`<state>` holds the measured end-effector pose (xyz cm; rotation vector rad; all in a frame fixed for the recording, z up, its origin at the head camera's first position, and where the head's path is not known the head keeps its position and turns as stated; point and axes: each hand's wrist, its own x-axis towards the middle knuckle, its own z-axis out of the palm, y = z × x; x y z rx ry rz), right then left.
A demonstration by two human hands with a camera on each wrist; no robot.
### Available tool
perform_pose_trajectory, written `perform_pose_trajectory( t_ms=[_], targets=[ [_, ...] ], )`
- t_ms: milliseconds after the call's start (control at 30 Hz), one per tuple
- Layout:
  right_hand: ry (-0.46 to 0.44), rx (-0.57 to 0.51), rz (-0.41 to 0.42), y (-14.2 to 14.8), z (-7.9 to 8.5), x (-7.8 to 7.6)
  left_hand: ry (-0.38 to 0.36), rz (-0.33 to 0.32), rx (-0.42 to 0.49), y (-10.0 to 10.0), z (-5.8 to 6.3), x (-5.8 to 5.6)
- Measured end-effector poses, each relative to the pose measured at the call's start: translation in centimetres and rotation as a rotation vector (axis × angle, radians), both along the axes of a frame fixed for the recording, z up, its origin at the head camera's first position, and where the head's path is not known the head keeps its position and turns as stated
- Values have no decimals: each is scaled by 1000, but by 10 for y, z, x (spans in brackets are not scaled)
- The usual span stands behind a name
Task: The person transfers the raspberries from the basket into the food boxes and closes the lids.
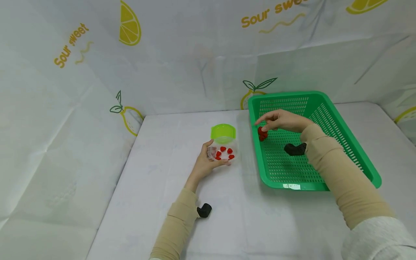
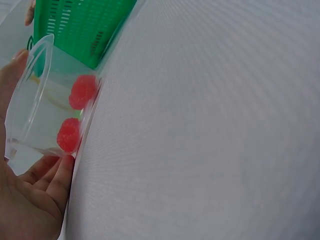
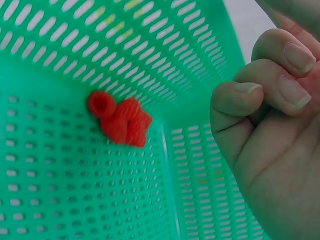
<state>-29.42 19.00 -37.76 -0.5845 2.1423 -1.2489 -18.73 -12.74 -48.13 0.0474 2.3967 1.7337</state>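
My left hand (image 1: 203, 164) grips a clear plastic container (image 2: 55, 107), thumb on one side and fingers on the other. Several red raspberries (image 1: 222, 148) lie apart on its bottom. Its bright green lid (image 1: 223, 133) lies at the far side of the container. Over the left part of a green basket (image 1: 294, 186) hovers my right hand (image 1: 286, 121), index finger and thumb extended and apart, the other fingers bent. More raspberries (image 3: 120, 119) sit clustered in the basket's corner, below that hand. The right wrist view cuts off the thumb and index tips.
The basket's slotted walls (image 3: 105, 40) rise around the raspberries. A white cloth (image 1: 156, 162) covers the table, and a lemon-printed sheet (image 1: 182, 72) hangs behind and at the sides. A black wrist camera (image 1: 204, 210) sticks out from the left sleeve, another (image 1: 294, 149) from the right.
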Motion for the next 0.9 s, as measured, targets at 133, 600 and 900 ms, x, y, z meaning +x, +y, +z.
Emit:
perform_pose_trajectory(
  t_ms=[133, 600, 900],
  targets=[
    [-8, -8, -28, 8, -9, -3, 2, -4, -3, 0, 0, 0],
    [47, 163, -40, 11, -28, -5, 2, -5, -12, 0, 1, 1],
    [103, 264, 2, 6, -32, -5, 9, -4, -5, 0, 0, 0]
  ],
)
